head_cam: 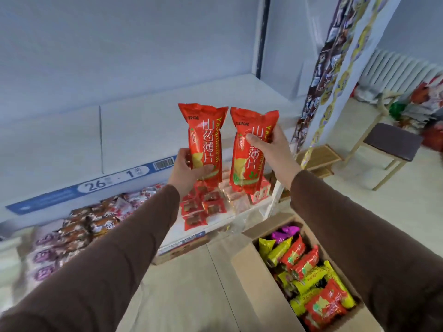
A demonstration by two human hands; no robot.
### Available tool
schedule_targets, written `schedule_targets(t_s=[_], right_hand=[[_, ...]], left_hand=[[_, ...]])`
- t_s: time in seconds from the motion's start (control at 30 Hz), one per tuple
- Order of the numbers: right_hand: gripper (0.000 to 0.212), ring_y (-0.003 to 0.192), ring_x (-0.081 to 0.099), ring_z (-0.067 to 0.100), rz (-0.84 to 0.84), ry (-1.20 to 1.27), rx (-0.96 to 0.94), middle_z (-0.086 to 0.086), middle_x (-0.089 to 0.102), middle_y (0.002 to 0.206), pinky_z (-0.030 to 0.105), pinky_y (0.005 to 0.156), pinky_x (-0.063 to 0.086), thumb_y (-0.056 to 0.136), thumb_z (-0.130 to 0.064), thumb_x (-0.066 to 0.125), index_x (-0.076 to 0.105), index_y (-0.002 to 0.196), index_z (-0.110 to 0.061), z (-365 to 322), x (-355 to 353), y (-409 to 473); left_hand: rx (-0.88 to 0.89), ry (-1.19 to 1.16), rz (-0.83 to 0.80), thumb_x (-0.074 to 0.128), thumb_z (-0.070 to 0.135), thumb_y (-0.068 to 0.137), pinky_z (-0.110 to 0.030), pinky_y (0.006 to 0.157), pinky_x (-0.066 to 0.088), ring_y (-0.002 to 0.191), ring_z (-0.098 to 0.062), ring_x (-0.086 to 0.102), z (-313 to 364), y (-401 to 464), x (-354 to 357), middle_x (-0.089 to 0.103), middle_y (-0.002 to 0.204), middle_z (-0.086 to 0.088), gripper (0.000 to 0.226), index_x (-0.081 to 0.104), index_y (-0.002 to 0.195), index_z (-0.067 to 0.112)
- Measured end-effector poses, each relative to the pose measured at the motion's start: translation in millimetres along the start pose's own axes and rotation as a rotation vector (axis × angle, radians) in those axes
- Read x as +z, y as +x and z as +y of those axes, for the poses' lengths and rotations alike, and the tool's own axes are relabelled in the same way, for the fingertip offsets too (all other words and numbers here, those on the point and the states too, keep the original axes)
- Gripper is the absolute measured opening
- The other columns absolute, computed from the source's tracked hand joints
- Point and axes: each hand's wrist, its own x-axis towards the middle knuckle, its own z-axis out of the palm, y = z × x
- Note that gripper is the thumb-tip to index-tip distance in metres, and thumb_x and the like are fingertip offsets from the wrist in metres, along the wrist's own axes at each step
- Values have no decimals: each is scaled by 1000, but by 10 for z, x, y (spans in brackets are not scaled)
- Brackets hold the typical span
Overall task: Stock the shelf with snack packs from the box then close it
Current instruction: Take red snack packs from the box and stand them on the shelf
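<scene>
My left hand [187, 171] grips the lower part of a tall red snack pack [206, 133] held upright. My right hand [271, 144] grips a second red snack pack [247, 159] around its middle, also upright and close beside the first. Both packs hang in the air in front of a bare white shelf [148, 130]. On the floor at the lower right stands an open cardboard box [254, 279], its flaps spread, holding several red, yellow and purple snack packs [306, 276].
The lower shelf [239, 215] carries small red packets [203, 207] and brown and pink snack bags [79, 233]. A blue price strip [100, 184] runs along the bare shelf's front edge. A wooden stool [393, 144], a small wooden crate [318, 159] and hanging snack strips [321, 68] are at the right.
</scene>
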Motion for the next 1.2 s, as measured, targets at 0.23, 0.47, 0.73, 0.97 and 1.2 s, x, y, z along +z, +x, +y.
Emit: schedule_targets(t_s=[0.23,0.47,0.73,0.97,1.2], right_hand=[[56,103,66,5,-227,-1,-105,-9,66,119,24,81,53,87,-39,77,48,132,-23,-579,1448,-134],[58,108,65,7,-380,7,-191,-9,64,125,24,81,52,88,-43,74,46,136,-26,-1017,3136,-458],[58,106,63,5,-418,25,-205,-10,62,124,26,84,52,87,-44,74,44,135,-27,-1301,4741,-770],[62,111,62,11,-480,-29,-227,-7,61,128,33,92,52,85,-47,75,43,135,-27,-1392,5779,-562],[62,114,63,14,-579,-25,-235,-6,62,127,37,96,53,84,-45,77,44,133,-27,-1499,6676,-153]], left_hand=[[45,-4,257,82,34,81,-34,91,52,105,-14,62,-22,-436,-1468,59,124,3,70,42,136,18],[64,-5,435,82,33,80,-21,74,50,99,-10,63,-228,-763,-3131,61,121,2,67,44,133,18],[60,27,507,81,31,82,-16,68,47,95,-2,60,-525,-932,-4721,60,121,4,66,44,135,17],[26,-1,591,80,34,83,-34,87,53,110,-19,62,-796,-629,-5550,60,126,3,65,44,134,19],[-41,26,704,78,38,83,-41,93,50,109,-19,60,-884,-270,-6299,58,126,6,66,44,137,20]])
